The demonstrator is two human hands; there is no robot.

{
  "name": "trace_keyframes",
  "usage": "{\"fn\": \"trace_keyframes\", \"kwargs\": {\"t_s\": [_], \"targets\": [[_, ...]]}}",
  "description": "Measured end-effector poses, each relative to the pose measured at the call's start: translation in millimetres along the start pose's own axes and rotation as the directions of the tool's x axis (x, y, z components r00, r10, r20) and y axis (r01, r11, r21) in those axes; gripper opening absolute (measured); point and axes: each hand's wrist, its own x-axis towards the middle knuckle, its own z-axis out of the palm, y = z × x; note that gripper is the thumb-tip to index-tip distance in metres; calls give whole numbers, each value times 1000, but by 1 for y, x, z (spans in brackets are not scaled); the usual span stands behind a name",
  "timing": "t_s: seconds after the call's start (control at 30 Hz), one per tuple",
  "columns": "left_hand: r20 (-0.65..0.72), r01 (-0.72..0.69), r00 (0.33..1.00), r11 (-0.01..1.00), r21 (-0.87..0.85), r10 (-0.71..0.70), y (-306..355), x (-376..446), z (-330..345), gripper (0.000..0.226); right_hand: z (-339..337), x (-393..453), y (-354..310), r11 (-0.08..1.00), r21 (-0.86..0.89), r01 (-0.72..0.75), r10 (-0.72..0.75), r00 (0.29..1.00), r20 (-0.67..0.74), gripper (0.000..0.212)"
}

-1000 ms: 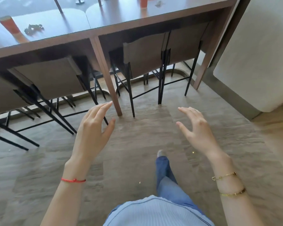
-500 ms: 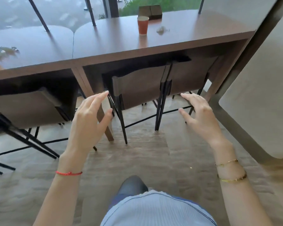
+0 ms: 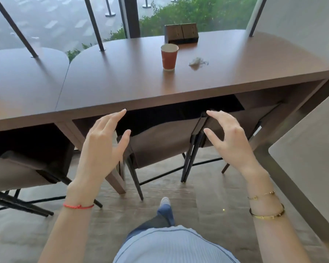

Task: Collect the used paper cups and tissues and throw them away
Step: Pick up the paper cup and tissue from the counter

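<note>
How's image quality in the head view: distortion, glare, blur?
Head view: wide-angle bowing curves the table edge and window posts; daylight from the window puts a soft sheen on the tabletop near the cup; cup and tissue are slightly soft, the scene outside hazy; left hand and right hand are fairly sharp.

long brown wooden counter (image 3: pixel 122 86) against big windows (image 3: pixel 51 21), brown chairs (image 3: pixel 160 143) beneath, wood-grain floor (image 3: pixel 207 202)
</note>
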Motion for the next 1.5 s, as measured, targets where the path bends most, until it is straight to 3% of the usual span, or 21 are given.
{"fn": "trace_keyframes", "kwargs": {"t_s": [0.23, 0.5, 0.97, 1.13, 1.27, 1.5], "targets": [[-36, -42, 998, 999, 13, 42, -23, 137, 34, 53, -4, 141, 27, 997, -51, 50, -55, 995, -87, 46], [-21, -30, 999, 999, 17, 30, -35, 250, 86, 63, 3, 266, 70, 991, -135, 13, -25, 996, -85, 46], [97, 287, 956, 951, -118, -276, -19, 337, 196, 114, 56, 389, 147, 969, -201, -143, 164, 982, 94, 54], [76, 323, 946, 937, -134, -316, -15, 349, 212, 106, 68, 399, 155, 968, -234, -95, 123, 986, 112, 38], [41, 333, 943, 919, -212, -331, -10, 351, 219, 78, 71, 400, 159, 992, -115, -48, 59, 993, 99, 21], [-84, 352, 918, 894, -277, -387, 1, 330, 205, 68, 60, 386, 145, 999, 28, 36, -38, 995, 90, 20]]}}
